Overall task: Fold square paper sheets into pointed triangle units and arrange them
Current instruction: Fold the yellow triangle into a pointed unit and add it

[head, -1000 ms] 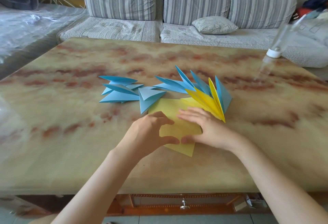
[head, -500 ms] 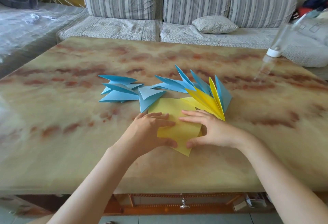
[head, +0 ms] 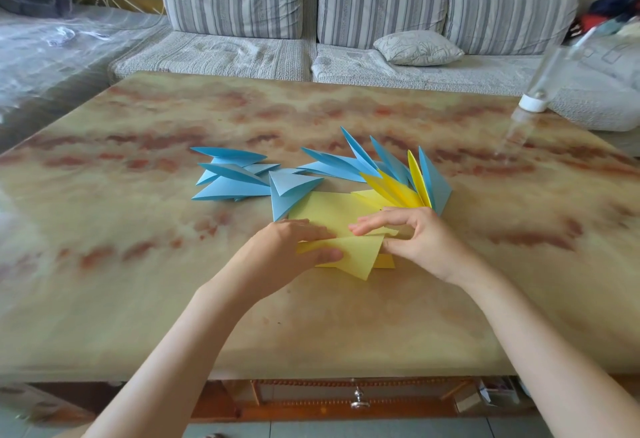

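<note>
A yellow paper sheet (head: 356,257) is lifted at the table's middle, above more flat yellow sheets (head: 325,209). My left hand (head: 287,250) pinches its left edge between thumb and fingers. My right hand (head: 419,236) pinches its right corner, index finger stretched over the top edge. Behind them stands a fan of folded blue and yellow pointed units (head: 398,177). One blue unit (head: 287,191) lies beside the sheets, and a loose pile of blue units (head: 232,177) lies to the left.
A marbled table (head: 173,281) carries everything. A clear plastic bottle with a white cap (head: 533,101) stands at the far right edge. A striped sofa (head: 311,21) with a small cushion (head: 417,47) runs behind the table. A drawer knob (head: 358,401) shows below the front edge.
Both hands have raised the top yellow sheet off the stack and turned it; its near corner has swung toward me and a second sheet's edge now shows underneath.
</note>
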The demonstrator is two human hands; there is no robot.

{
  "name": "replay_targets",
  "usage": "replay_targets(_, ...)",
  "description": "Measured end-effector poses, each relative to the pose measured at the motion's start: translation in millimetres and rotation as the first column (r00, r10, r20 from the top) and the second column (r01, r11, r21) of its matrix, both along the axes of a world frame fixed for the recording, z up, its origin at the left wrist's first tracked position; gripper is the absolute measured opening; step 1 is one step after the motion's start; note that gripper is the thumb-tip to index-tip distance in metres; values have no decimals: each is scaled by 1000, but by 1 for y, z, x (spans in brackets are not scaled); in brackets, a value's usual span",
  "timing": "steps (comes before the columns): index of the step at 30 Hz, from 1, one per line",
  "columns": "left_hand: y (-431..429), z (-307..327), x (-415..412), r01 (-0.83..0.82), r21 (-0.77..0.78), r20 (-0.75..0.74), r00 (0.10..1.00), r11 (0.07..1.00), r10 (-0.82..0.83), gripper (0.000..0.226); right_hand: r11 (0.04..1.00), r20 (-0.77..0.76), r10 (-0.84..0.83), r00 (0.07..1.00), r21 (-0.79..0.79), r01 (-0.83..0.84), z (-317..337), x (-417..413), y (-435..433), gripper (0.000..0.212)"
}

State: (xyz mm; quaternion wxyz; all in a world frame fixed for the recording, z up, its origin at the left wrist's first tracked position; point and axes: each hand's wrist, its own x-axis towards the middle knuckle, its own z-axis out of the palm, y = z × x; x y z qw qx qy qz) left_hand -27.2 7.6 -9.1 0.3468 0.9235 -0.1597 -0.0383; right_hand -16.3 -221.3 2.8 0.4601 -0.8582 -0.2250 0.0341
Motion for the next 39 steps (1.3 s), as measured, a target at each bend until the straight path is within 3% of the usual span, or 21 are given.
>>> replay_targets(3, 1, 3, -2, 43, -41, -69, 997, 998, -46, 74, 1000, 29, 1, 1000, 16, -2, -1, 2, -2, 36)
replay_targets(7, 7, 7, -6, 106, -56, -96, 989, 993, -111, 81, 1000, -37, 1, 999, 4, -1, -5, 3, -3, 16)
replay_targets(9, 10, 7, -6, 110, -23, -63, 992, 994, -111, 68, 1000, -68, -29, 997, 10, 29, -8, 4, -3, 7)
replay_targets(12, 12, 4, -4, 22, -26, -7, 1000, 999, -22, 38, 996, -99, -86, 991, 27, 89, -9, 5, -5, 29)
replay_targets(15, 11, 4, -3, -73, -28, -21, 997, 997, 72, 25, 992, -120, -94, 988, 73, 103, -6, 4, -4, 32)
replay_targets(18, 12, 9, -4, -157, -117, -80, 986, 981, 148, 22, 982, -144, -100, 984, 146, 122, -2, 3, -4, 23)
replay_targets(21, 13, 17, -7, -217, -281, -170, 970, 935, 174, 12, 976, -144, -111, 983, 170, 135, 0, 3, -1, 30)
replay_targets(24, 13, 23, -11, -238, -431, -275, 953, 870, 125, 14, 973, -146, -91, 985, 200, 120, 0, 2, 0, 36)
replay_targets(28, 11, 22, -9, -246, -495, -249, 959, 834, 135, 46, 980, -182, -49, 982, 182, 83, 0, 1, 1, 36)
replay_targets(30, 11, 20, -7, -330, -548, -283, 938, 769, 201, 32, 981, -199, -31, 979, 181, 68, 0, 0, 0, 31)
replay_targets(32, 12, 17, -6, -369, -532, -270, 927, 762, 260, 10, 983, -207, -21, 978, 174, 58, 0, -1, -1, 26)
replay_targets(35, 13, 14, -5, -383, -503, -294, 919, 774, 263, 37, 985, -227, -5, 974, 169, 45, 2, -3, 0, 18)
replay_targets(39, 17, 15, -4, -377, -575, -358, 914, 726, 191, 43, 984, -194, 2, 981, 177, 33, 2, -2, 1, 13)
